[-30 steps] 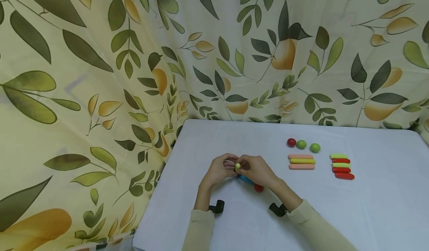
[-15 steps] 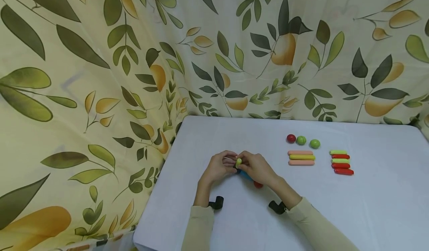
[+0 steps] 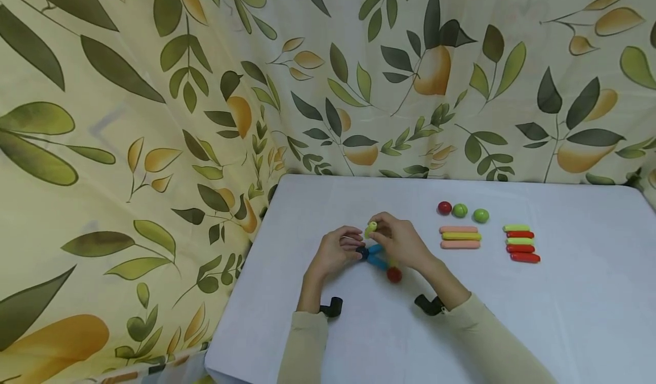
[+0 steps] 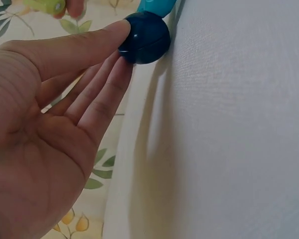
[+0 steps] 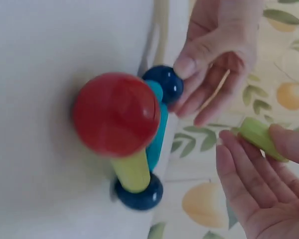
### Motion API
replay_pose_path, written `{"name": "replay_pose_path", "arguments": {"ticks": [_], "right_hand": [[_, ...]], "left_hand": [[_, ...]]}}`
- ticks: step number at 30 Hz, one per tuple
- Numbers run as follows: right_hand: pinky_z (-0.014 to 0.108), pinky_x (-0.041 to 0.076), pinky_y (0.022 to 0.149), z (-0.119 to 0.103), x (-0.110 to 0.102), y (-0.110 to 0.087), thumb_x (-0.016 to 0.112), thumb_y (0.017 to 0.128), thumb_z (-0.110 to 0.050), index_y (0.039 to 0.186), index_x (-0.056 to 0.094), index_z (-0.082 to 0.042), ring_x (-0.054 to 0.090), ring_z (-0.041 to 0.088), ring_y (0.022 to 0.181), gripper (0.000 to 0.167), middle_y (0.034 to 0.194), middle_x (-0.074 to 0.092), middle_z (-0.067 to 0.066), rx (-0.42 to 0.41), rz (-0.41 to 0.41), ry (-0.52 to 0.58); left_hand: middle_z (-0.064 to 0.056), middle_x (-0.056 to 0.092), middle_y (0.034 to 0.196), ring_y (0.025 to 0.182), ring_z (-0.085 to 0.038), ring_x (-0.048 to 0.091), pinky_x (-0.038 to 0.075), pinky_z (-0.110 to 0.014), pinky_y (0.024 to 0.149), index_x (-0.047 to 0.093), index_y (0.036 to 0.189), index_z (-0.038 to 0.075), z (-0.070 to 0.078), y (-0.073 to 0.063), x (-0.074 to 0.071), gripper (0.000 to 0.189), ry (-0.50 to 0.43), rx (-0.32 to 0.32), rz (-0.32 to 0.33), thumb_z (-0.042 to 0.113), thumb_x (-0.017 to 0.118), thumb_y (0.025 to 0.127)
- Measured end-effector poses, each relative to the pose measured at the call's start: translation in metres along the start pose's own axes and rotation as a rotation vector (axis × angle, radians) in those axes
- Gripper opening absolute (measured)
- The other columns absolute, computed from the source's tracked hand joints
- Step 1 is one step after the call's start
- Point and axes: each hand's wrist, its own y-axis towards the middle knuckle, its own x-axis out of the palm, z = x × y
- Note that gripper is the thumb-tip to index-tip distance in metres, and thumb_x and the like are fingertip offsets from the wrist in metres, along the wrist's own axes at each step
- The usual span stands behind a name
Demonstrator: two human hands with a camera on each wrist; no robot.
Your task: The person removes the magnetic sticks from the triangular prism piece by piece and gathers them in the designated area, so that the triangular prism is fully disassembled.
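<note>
My left hand point(image 3: 332, 254) pinches a dark blue ball point(image 4: 148, 39) between thumb and fingers. Two blue rods point(image 3: 378, 263) fan out from that ball. A red ball point(image 5: 114, 114) sits at one corner of the joined shape, and a yellow-green rod point(image 5: 133, 173) runs from it to a second dark blue ball point(image 5: 142, 195). Above the shape and apart from it, my right hand point(image 3: 406, 242) holds a short light green rod point(image 5: 259, 135) between thumb and fingers. Part of the shape's far side is hidden behind my right hand in the head view.
On the white table point(image 3: 579, 315), a loose red ball point(image 3: 445, 208) and two green balls point(image 3: 480, 216) lie at the back. Pink and yellow rods point(image 3: 460, 236) are lined up before them. Short red and green rods point(image 3: 521, 241) lie farther right. A leaf-patterned curtain point(image 3: 318, 88) hangs behind.
My right hand has lifted the light green rod up and to the right, away from the dark blue ball. More of the blue rods now shows. My left hand stays on the ball.
</note>
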Motion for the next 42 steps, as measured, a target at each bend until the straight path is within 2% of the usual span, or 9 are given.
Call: {"name": "replay_pose_path", "arguments": {"ticks": [4,8,15,18,28,34,37,42], "right_hand": [[0.05,0.062,0.09,0.005,-0.016,-0.004,0.074,0.099,-0.016,0.126,0.065,-0.011,0.076,0.027,0.1,0.029,0.107,0.077,0.007,0.032,0.033,-0.01],[0.046,0.063,0.086,0.008,-0.032,-0.011,0.076,0.098,-0.019,0.127,0.069,-0.014,0.076,0.025,0.096,0.031,0.107,0.077,0.007,0.049,0.044,-0.043],[0.028,0.062,0.075,0.013,-0.059,-0.022,0.078,0.096,-0.02,0.13,0.071,-0.015,0.074,0.022,0.093,0.034,0.11,0.077,0.005,0.062,0.03,-0.113],[0.025,0.06,0.074,0.017,-0.071,-0.031,0.079,0.096,-0.021,0.13,0.072,-0.015,0.073,0.022,0.092,0.035,0.108,0.078,0.003,0.066,0.033,-0.147],[0.022,0.058,0.07,0.038,-0.112,-0.075,0.085,0.09,-0.025,0.122,0.077,-0.016,0.073,0.021,0.086,0.034,0.099,0.077,0.001,0.121,0.088,-0.269],[0.025,0.055,0.063,0.052,-0.134,-0.098,0.085,0.09,-0.032,0.122,0.077,-0.009,0.07,0.02,0.083,0.04,0.095,0.076,0.003,0.156,0.112,-0.36],[0.026,0.053,0.062,0.058,-0.143,-0.109,0.085,0.09,-0.03,0.12,0.077,-0.006,0.069,0.021,0.083,0.04,0.093,0.075,0.003,0.17,0.109,-0.386],[0.027,0.053,0.063,0.065,-0.156,-0.125,0.088,0.085,-0.022,0.113,0.079,-0.009,0.069,0.021,0.08,0.032,0.091,0.074,0.001,0.176,0.116,-0.43]], "left_hand": [[-0.02,0.071,0.119,0.106,-0.022,0.075,0.062,-0.029,0.088,0.063,0.132,-0.005,0.001,0.004,0.002,0.057,-0.009,0.007,0.013,-0.018,0.08,0.08],[-0.017,0.071,0.119,0.105,-0.02,0.075,0.061,-0.028,0.088,0.063,0.132,-0.005,0.002,0.006,0.001,0.056,0.007,-0.008,0.032,-0.016,0.081,0.08],[-0.011,0.072,0.116,0.104,-0.016,0.075,0.061,-0.027,0.089,0.065,0.131,-0.003,-0.002,0.008,0.0,0.054,0.024,-0.004,0.056,-0.014,0.082,0.081],[-0.01,0.073,0.116,0.104,-0.016,0.075,0.061,-0.027,0.089,0.065,0.131,-0.003,-0.002,0.007,0.001,0.054,0.019,-0.008,0.06,-0.014,0.082,0.081],[-0.013,0.073,0.116,0.104,-0.017,0.075,0.061,-0.027,0.089,0.066,0.13,-0.003,0.0,0.005,0.002,0.053,0.01,-0.01,0.052,-0.013,0.082,0.081],[-0.015,0.072,0.118,0.105,-0.019,0.075,0.061,-0.027,0.089,0.065,0.13,-0.005,-0.001,0.005,0.004,0.053,-0.01,-0.014,0.044,-0.014,0.082,0.081],[-0.012,0.073,0.116,0.105,-0.02,0.075,0.061,-0.027,0.089,0.065,0.129,-0.004,-0.001,0.005,0.005,0.052,-0.013,-0.018,0.053,-0.014,0.082,0.081],[-0.011,0.073,0.115,0.105,-0.02,0.075,0.061,-0.026,0.089,0.066,0.128,-0.004,-0.001,0.004,0.007,0.051,-0.006,-0.023,0.061,-0.013,0.082,0.081]]}}
